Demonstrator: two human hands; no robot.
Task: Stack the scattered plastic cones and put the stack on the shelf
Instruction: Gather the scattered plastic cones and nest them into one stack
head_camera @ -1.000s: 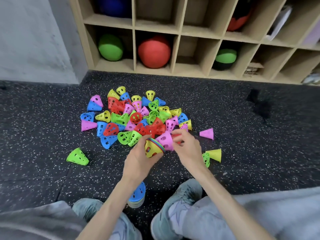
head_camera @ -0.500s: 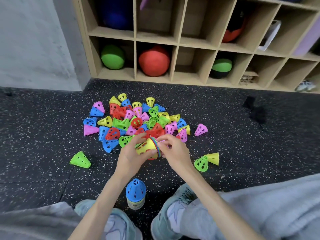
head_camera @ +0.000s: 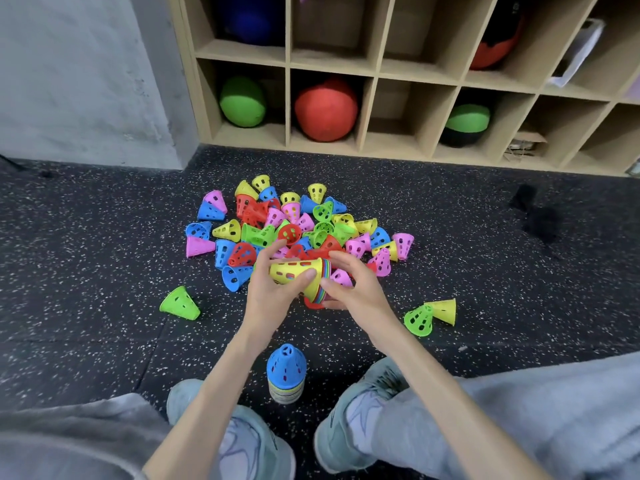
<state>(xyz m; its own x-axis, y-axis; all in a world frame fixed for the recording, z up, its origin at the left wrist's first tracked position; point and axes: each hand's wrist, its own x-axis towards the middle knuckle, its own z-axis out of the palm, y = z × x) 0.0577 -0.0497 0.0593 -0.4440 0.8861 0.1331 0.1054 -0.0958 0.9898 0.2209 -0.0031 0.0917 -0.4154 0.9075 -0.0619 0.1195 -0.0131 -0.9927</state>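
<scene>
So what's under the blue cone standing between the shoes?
The blue cone tops a standing stack of cones. Only their rims show below it as thin colored stripes, some yellowish. The cones' bodies are covered, so I can't count them.

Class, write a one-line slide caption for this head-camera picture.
Left hand holds a yellow-topped cone stack, right hand beside it, over scattered cones.

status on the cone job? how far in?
Early. Done: one short stack topped by a blue cone stands on the floor between the shoes. In hand: the left hand holds a second stack, yellow outermost, on its side; the right hand is at its wide end. Left: the big loose pile, stray cones such as the green one, and nothing is on the shelf yet.
</scene>
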